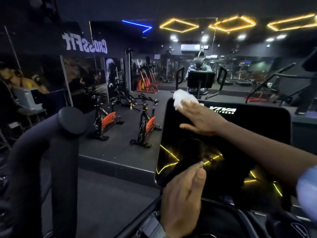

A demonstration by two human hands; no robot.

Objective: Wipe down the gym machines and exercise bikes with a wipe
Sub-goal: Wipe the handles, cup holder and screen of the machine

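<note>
Closest to you, at the bottom of the view, your left hand point(182, 194) hangs with its fingers loosely curled together, holding nothing; its fingertips sit at the lower left edge of the console screen point(240, 143), though contact cannot be confirmed. A watch strap point(151, 225) shows at that wrist. Off to your left stands a dark padded handlebar point(56, 143) ending in a round cap.

Just beyond, your right hand point(200, 117) reaches across the glossy black screen toward its top left corner, fingers stretched flat with the thumb splayed out below. Under those fingers you press a crumpled white wipe point(183, 98), which lies right on the corner of the screen, beside the white brand lettering point(223, 109) along the top edge. A pale blue sleeve point(307, 191) shows at the right border. Yellow ceiling strips reflect in the lower half of the screen.

Farther out on the dark floor, to the left of the console, two spin bikes point(145, 121) with orange flywheel covers stand side by side.

At the far wall a mirror point(214, 69) reflects the machine's back and a person behind it, with a reversed CrossFit sign point(84, 43) up to the left and yellow ceiling lights point(179, 24) above.
</note>
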